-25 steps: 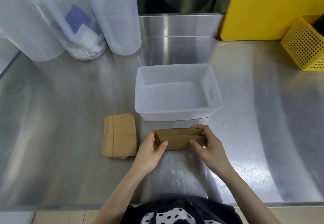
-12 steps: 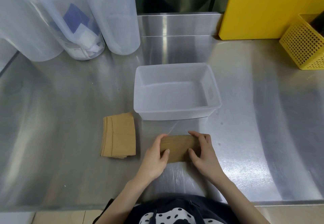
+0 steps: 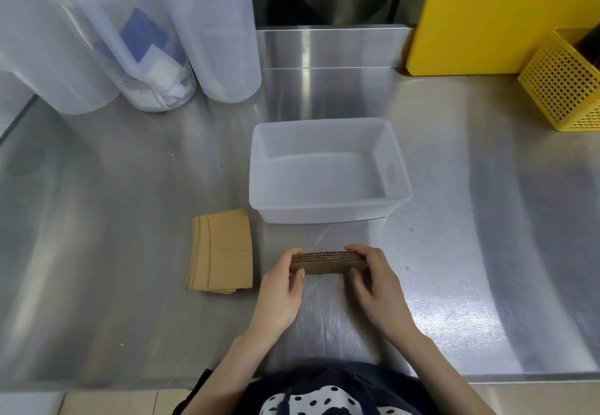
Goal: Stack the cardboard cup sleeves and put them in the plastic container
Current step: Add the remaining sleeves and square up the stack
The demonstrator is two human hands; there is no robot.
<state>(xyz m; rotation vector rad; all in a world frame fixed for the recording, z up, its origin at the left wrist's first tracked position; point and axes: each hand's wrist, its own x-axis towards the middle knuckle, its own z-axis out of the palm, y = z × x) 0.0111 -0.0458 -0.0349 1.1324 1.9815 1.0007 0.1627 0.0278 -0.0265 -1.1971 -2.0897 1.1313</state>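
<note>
A stack of brown cardboard cup sleeves [image 3: 326, 262] stands on its long edge on the steel counter, corrugated edges facing up. My left hand [image 3: 281, 288] grips its left end and my right hand [image 3: 376, 281] grips its right end. A second pile of flat sleeves [image 3: 224, 250] lies to the left, slightly fanned out. The translucent white plastic container [image 3: 328, 210] sits just beyond the held stack with nothing visible inside it.
Tall translucent plastic canisters [image 3: 156, 31] stand at the back left. A yellow board [image 3: 493, 15] leans at the back right, with a yellow perforated basket [image 3: 565, 87] next to it. The counter's front edge [image 3: 97, 385] runs near my body.
The held stack lay flat under both hands half a second ago; now it is tipped up on its edge, squeezed between both hands at the same spot.
</note>
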